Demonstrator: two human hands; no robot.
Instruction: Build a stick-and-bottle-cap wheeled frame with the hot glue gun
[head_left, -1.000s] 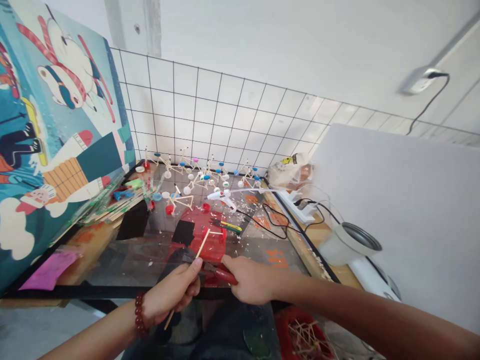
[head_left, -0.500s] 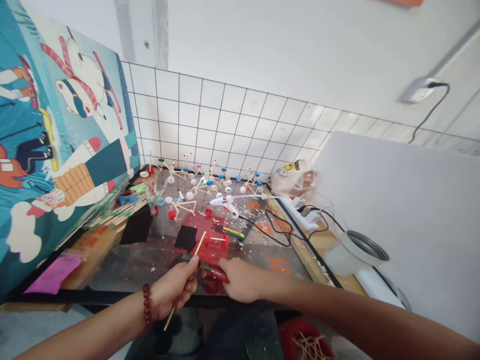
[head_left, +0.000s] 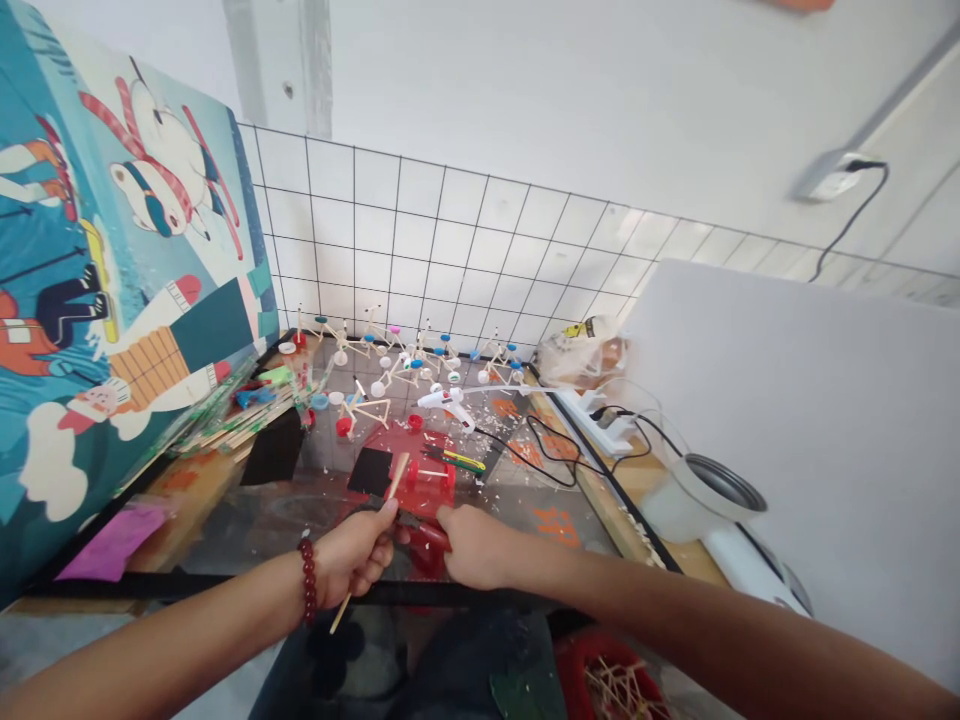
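My left hand [head_left: 356, 550], with a dark red bead bracelet, is closed around a thin wooden stick [head_left: 398, 475]. Its upper end rises past the thumb and its lower end pokes out below the fist. Against it on the right, my right hand [head_left: 480, 545] grips the red handles of a tool that looks like pliers [head_left: 431, 537]; its dark head is mostly hidden by my left hand. Just beyond lie a small axle piece with red caps [head_left: 433, 474], a green-and-yellow utility knife [head_left: 465, 460] and a black square [head_left: 371, 470].
A white glue gun [head_left: 450, 402] with its cord lies mid-table. Behind it stand several stick-and-bottle-cap models [head_left: 416, 365]. Bundled sticks [head_left: 251, 425] and a pink packet [head_left: 120, 540] are left. A power strip [head_left: 600, 425] runs along the right; a red bin of stick scraps [head_left: 574, 665] sits below.
The stick's upper end now looks wider and blurred, and its lower end has risen slightly. Both hands stay close together, the right still on the red handles. The view has shifted slightly.
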